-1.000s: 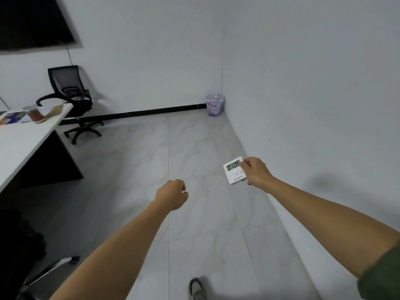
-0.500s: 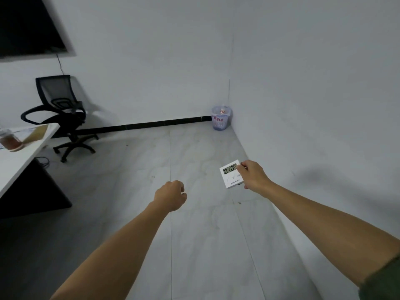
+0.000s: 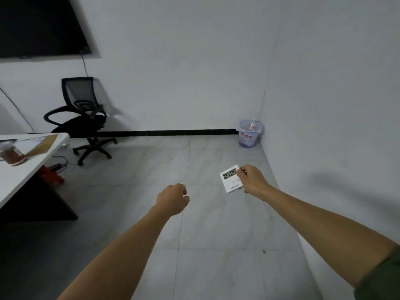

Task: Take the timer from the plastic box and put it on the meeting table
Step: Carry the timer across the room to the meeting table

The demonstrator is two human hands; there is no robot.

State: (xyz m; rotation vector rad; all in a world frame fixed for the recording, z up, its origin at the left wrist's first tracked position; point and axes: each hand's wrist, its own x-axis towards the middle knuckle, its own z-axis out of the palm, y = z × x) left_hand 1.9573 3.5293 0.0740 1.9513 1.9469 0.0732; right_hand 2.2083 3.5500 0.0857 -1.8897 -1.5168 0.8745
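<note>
A small white timer (image 3: 229, 179) with a digital display reading 01:05 is pinched at its right edge by my right hand (image 3: 253, 179), held in the air above the grey tiled floor. My left hand (image 3: 173, 198) is stretched out to the left of it, fingers curled into a loose fist with nothing in it. The white meeting table (image 3: 23, 169) juts in from the left edge, well away from both hands. No plastic box is in view.
On the table lie a brown-filled jar (image 3: 12, 154) and papers (image 3: 41, 144). A black office chair (image 3: 83, 118) stands by the far wall. A translucent waste bin (image 3: 250, 133) sits in the corner. A dark screen (image 3: 41, 27) hangs upper left; cables and a red object (image 3: 53, 177) lie under the table.
The view has swung and shifted: the table and chair slid left, then back right and nearer. My right hand keeps holding the timer and the left stays a fist.
</note>
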